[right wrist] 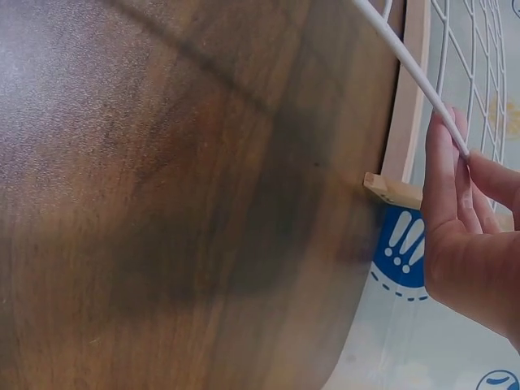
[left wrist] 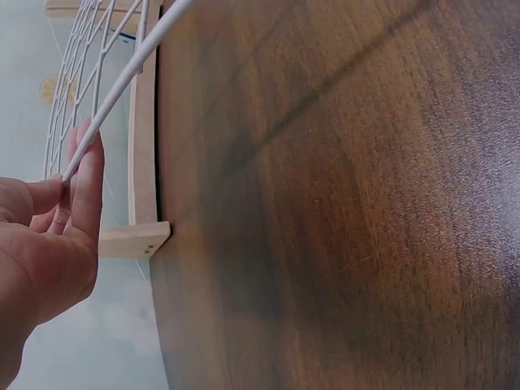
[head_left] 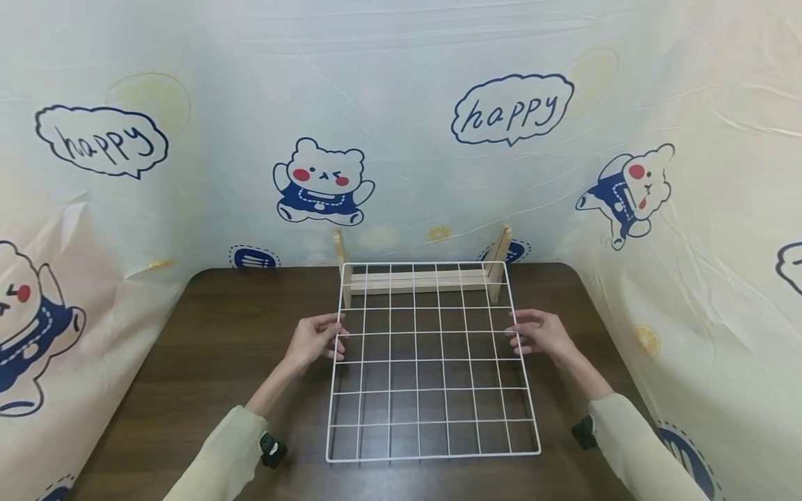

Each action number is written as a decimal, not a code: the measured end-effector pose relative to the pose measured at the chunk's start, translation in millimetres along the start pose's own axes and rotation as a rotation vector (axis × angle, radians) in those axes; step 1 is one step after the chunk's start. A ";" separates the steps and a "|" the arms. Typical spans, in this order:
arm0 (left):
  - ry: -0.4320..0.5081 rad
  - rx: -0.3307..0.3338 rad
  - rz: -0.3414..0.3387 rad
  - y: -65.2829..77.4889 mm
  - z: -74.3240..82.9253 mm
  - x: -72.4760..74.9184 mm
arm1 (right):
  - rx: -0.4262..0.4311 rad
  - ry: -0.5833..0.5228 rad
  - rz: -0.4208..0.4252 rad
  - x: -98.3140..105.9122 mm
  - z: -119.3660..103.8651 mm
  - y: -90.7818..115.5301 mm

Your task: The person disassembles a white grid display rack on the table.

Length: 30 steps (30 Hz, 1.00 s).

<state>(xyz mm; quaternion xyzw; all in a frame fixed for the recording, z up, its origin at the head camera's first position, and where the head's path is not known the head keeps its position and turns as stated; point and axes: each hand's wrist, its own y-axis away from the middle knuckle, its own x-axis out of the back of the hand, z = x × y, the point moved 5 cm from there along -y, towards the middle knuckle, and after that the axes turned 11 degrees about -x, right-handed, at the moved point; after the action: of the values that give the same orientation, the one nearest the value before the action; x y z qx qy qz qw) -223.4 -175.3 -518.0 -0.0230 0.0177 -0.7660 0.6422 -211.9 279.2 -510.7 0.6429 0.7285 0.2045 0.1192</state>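
Note:
A white wire grid panel (head_left: pixel 415 360) is held up over the dark wood table, between both hands. My left hand (head_left: pixel 315 339) pinches its left edge bar between thumb and fingers; the left wrist view shows the thumb pressed against the white bar (left wrist: pixel 130 71). On the opposite side, my right hand (head_left: pixel 544 332) pinches the right edge bar (right wrist: pixel 410 67) in the same way. Behind the panel stands a light wooden stand (head_left: pixel 420 281) with two upright end pieces and crossbars; the panel's top edge overlaps it in the head view.
The brown table (head_left: pixel 232 362) has rounded back corners. A pale printed cloth (head_left: pixel 401 83) with bears and "happy" bubbles hangs behind it and along both sides. The stand sits at the table's back edge. Shadows of the panel and hands fall on the tabletop.

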 end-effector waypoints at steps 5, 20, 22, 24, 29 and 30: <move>-0.006 0.000 0.000 1.9 -1.9 -1.1 | -0.007 0.003 0.002 0.0 3.2 0.8; 0.002 0.006 0.002 8.4 -9.9 -4.3 | -0.020 0.018 0.012 1.1 11.7 1.6; -0.002 0.009 0.005 9.7 -10.2 -4.8 | -0.026 0.011 0.011 0.7 13.0 1.8; -0.007 0.011 0.003 10.9 -10.8 -5.0 | -0.029 0.014 0.008 0.3 14.4 1.9; -0.009 0.027 0.015 13.1 -12.8 -5.3 | -0.036 0.010 0.004 -0.2 18.0 1.3; -0.010 0.033 0.018 13.6 -13.1 -5.5 | -0.037 0.013 0.002 -0.1 18.9 1.1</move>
<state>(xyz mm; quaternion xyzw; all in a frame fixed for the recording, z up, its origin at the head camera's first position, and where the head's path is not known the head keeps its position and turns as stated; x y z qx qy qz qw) -209.8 -172.3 -531.9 -0.0162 0.0021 -0.7603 0.6493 -202.7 282.0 -527.0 0.6400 0.7246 0.2223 0.1262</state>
